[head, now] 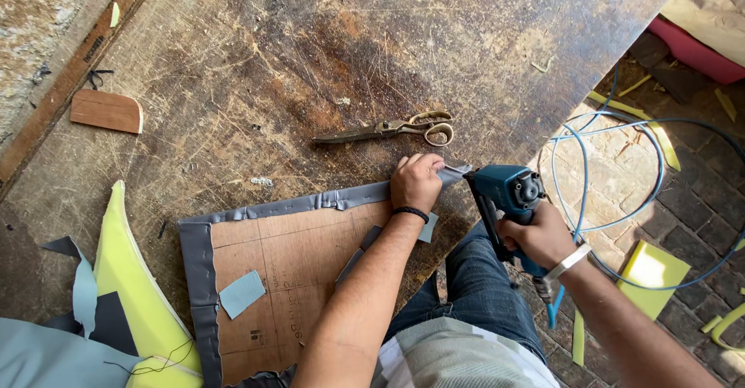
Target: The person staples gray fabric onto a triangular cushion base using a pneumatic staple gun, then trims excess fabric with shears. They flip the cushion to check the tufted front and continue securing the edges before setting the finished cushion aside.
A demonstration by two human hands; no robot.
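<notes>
1. The right hand [543, 237] is wrapped tight around the handle of a blue staple gun [508, 194], fingers closed on it, with a white band at the wrist.
2. The gun's nose points toward the left hand [415, 182], which sits just beside it, pressed down with fingers curled over the folded grey fabric [310, 202] at the corner of a brown board [295, 279].
3. That left hand is pinching the fabric edge flat against the board; a black band circles its wrist.
4. From the left hand, the grey fabric runs away along the board's top edge, then turns down its far side, wrapped over the rim.
5. On the board's bare face, well away from both hands, lies a small loose light blue patch [242, 293].
6. Just beyond the left hand's knuckles, on the scratched wooden table [310, 62], lie scissors [388, 129] with tan handles, near but not touching the hand.
7. A blue air hose [621, 140] leads down from the gun's handle below the right hand and loops over the brick floor [667, 202] beyond it.
8. Far across the table from the grip lies a small wooden block [106, 111].
9. Past the board's far side, a yellow-green foam piece [136, 287] rests beside more grey fabric scraps.
</notes>
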